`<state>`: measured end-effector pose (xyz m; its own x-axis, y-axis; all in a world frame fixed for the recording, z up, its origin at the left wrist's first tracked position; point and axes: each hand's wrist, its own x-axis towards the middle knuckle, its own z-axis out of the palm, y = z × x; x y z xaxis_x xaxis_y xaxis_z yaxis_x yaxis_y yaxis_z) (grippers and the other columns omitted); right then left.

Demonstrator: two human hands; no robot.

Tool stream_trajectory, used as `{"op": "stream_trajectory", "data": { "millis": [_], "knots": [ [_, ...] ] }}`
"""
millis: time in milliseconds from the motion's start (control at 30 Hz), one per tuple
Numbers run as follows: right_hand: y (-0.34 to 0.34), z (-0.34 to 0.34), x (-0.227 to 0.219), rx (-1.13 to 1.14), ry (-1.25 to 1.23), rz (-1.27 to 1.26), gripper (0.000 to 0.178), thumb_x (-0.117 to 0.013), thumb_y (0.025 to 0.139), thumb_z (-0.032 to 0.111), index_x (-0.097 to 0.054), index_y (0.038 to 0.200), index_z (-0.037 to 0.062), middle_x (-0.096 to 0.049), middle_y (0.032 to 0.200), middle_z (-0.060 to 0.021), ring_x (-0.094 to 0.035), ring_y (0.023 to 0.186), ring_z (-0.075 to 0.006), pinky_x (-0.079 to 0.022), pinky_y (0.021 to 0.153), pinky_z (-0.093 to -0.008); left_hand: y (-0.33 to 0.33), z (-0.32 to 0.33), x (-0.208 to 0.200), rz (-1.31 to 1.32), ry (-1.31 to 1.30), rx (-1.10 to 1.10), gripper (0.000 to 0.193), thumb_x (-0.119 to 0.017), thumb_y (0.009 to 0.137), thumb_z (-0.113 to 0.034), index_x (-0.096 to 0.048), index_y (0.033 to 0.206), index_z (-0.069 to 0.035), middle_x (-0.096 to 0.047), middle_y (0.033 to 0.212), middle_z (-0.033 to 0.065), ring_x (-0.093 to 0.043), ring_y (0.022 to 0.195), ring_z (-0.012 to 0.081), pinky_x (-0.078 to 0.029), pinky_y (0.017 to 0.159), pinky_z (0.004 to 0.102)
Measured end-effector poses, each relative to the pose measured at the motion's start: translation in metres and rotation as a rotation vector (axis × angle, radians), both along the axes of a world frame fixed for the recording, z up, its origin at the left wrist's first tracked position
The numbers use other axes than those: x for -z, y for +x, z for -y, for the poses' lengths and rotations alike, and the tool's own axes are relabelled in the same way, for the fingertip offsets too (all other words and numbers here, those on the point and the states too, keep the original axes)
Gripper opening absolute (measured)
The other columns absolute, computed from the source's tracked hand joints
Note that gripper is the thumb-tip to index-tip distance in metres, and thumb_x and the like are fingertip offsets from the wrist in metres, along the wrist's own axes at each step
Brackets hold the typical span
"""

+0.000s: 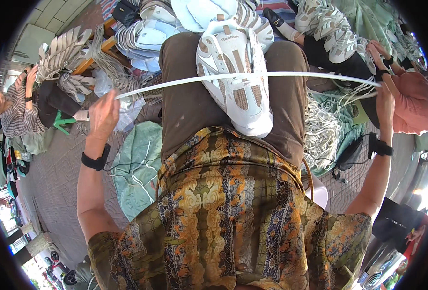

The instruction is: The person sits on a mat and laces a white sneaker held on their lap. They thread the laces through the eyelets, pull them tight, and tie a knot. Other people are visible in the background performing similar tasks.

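Note:
A white and tan sneaker [243, 104] rests on my lap between my thighs, its toe pointing toward me. One white shoelace [175, 82] runs through the lowest eyelets and stretches out to both sides. My left hand [103, 113] is closed on one end, out past my left knee. Far to the right, my right hand [384, 99] grips the other end at about the same height. Between the hands the lace looks taut, in a shallow arc over the shoe. The upper eyelets look unlaced.
Stacked pale shoe uppers [146, 41] lie beyond my knees. A heap of white laces [323, 130] sits on green cloth to the right. Another green sack [139, 159] lies at left. Co-workers sit on both sides, one in a pink top [414, 104], near more sneakers [337, 36].

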<state>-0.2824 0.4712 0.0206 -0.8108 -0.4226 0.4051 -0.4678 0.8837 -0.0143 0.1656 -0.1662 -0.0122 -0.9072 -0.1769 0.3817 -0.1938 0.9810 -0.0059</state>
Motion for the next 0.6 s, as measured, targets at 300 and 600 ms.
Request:
{"op": "stream_trajectory", "data": {
  "millis": [300, 600],
  "knots": [
    [-0.021, -0.232, 0.039, 0.375, 0.025, 0.038, 0.025, -0.044, 0.094, 0.021, -0.06, 0.106, 0.0061, -0.062, 0.08, -0.0254, -0.062, 0.069, -0.0415, -0.046, 0.059, -0.0501, 0.147, 0.096, 0.017, 0.264, -0.072, -0.739, 0.027, -0.044, 0.093, -0.022, -0.061, 0.099, -0.002, -0.065, 0.087, 0.0274, -0.062, 0.082, 0.0468, -0.047, 0.072, 0.0566],
    [0.049, -0.326, 0.041, 0.591, -0.18, 0.099, 0.036, -0.046, 0.082, 0.02, -0.064, 0.111, 0.0103, -0.064, 0.077, -0.0179, -0.063, 0.065, -0.0295, -0.048, 0.061, -0.0422, 0.347, 0.168, 0.068, 0.441, -0.046, -0.897, 0.032, -0.045, 0.092, -0.021, -0.064, 0.089, 0.004, -0.063, 0.087, 0.0309, -0.062, 0.085, 0.0472, -0.046, 0.07, 0.055]
  ]
}}
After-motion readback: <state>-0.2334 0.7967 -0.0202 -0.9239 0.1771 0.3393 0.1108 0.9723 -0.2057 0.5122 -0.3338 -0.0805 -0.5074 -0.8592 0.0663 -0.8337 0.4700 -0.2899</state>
